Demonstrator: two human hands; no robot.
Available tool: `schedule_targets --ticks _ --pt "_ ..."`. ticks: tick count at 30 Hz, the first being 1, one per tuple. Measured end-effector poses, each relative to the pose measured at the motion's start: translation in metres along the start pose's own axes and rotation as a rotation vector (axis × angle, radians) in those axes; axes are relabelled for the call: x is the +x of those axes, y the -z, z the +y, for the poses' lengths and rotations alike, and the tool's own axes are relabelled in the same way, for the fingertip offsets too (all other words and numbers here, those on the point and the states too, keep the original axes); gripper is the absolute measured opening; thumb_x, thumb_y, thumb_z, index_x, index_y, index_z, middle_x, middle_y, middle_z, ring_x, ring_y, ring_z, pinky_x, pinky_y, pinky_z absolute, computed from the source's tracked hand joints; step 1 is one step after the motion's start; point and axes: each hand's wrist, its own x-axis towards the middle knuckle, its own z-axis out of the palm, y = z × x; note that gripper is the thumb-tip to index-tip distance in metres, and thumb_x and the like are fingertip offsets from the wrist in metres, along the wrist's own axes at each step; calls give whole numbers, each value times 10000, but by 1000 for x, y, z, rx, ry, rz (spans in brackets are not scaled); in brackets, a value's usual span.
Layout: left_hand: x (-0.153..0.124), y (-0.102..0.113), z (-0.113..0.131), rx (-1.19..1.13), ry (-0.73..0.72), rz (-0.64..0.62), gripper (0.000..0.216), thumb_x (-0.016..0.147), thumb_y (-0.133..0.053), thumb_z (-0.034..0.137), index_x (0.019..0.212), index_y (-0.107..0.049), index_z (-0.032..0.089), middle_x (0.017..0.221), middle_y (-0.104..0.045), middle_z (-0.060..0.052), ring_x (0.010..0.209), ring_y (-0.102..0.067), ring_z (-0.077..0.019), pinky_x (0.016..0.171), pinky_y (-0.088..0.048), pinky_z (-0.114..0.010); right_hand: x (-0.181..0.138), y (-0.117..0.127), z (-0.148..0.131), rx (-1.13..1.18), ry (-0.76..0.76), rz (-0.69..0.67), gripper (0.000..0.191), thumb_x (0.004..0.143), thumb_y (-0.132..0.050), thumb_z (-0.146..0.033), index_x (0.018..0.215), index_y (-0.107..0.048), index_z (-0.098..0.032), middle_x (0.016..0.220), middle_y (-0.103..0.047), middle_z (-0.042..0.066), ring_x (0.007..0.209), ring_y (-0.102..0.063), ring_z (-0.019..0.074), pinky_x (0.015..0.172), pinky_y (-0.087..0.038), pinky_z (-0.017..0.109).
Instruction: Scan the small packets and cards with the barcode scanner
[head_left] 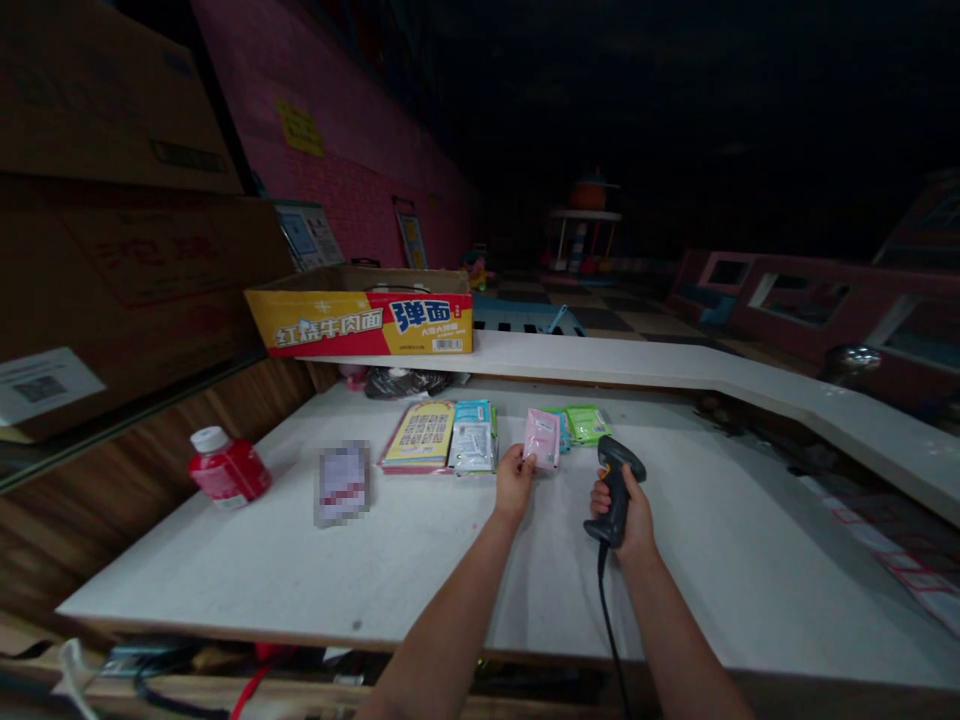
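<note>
My left hand pinches the lower left corner of a pink packet that lies on the white table. My right hand is wrapped round the grip of a black handheld barcode scanner, whose head points toward the packets and whose cable runs down off the table's near edge. Behind the pink packet lie a blue one and a green packet. To the left sit a white and blue packet stack and a yellow printed sheet.
A red bottle with a white cap lies at the table's left. A blurred paper lies near it. A yellow and red carton stands on the raised white shelf. Black bag under the shelf. Cardboard boxes stacked at left.
</note>
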Motion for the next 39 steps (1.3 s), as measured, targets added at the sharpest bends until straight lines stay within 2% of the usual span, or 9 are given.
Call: schedule_targets --ticks 5,9,13,18,25,29,32,35,39 --pt "-13 -5 20 -21 32 -12 301 781 -588 441 831 -646 151 604 -539 22 522 -490 -108 512 -406 -221 4 6 1 -6 -25 -21 388 674 -800 -452 797 -569 -165 516 -494 -61 409 -441 41 370 -368 117" --pt "-9 10 46 2 24 106 355 792 -577 470 917 -657 148 603 -558 19 503 -503 -111 486 -400 -215 6 8 1 22 -37 -23 385 665 -810 -425 804 -565 -163 526 -499 -61 415 -446 39 376 -374 118" --pt "25 63 73 266 -55 336 330 804 -557 401 981 -654 141 699 -635 -18 600 -569 -143 574 -436 -233 5 9 1 65 -48 -10 334 704 -778 -399 814 -571 -162 531 -502 -55 415 -442 45 369 -387 129" --pt "73 138 90 768 146 532 300 814 -529 293 1010 -681 125 891 -718 -109 810 -657 -236 669 -454 -281 7 9 2 96 -59 7 324 705 -777 -380 823 -574 -158 531 -496 -58 409 -444 50 354 -387 135" --pt "82 164 99 1184 432 327 311 830 -496 267 1025 -701 139 1039 -706 -170 971 -650 -294 747 -450 -325 10 13 5 96 -57 -22 322 706 -779 -371 832 -565 -166 541 -496 -60 412 -441 51 359 -398 139" --pt "67 156 104 1484 243 313 404 849 -479 284 1199 -642 165 1135 -639 -190 1095 -564 -322 842 -439 -374 10 14 5 91 -59 -22 338 704 -780 -376 851 -560 -167 548 -496 -62 413 -444 50 364 -398 138" --pt "57 150 103 1531 81 126 396 896 -422 287 1216 -643 216 1148 -622 -155 1091 -550 -294 887 -430 -372 10 14 5 91 -54 -21 352 687 -793 -369 851 -559 -163 545 -491 -63 416 -449 50 366 -396 135" --pt "48 147 98 1541 54 -33 359 910 -416 293 1133 -684 207 1126 -624 -150 1056 -568 -276 911 -426 -362 8 12 5 95 -56 -23 347 685 -792 -366 849 -558 -169 545 -485 -63 418 -455 53 367 -395 135" --pt "40 144 92 1555 62 -43 363 920 -412 298 1167 -661 206 1126 -619 -157 1064 -570 -286 914 -429 -374 7 12 4 80 -68 -25 315 712 -772 -375 844 -558 -184 548 -484 -59 425 -460 63 372 -409 144"
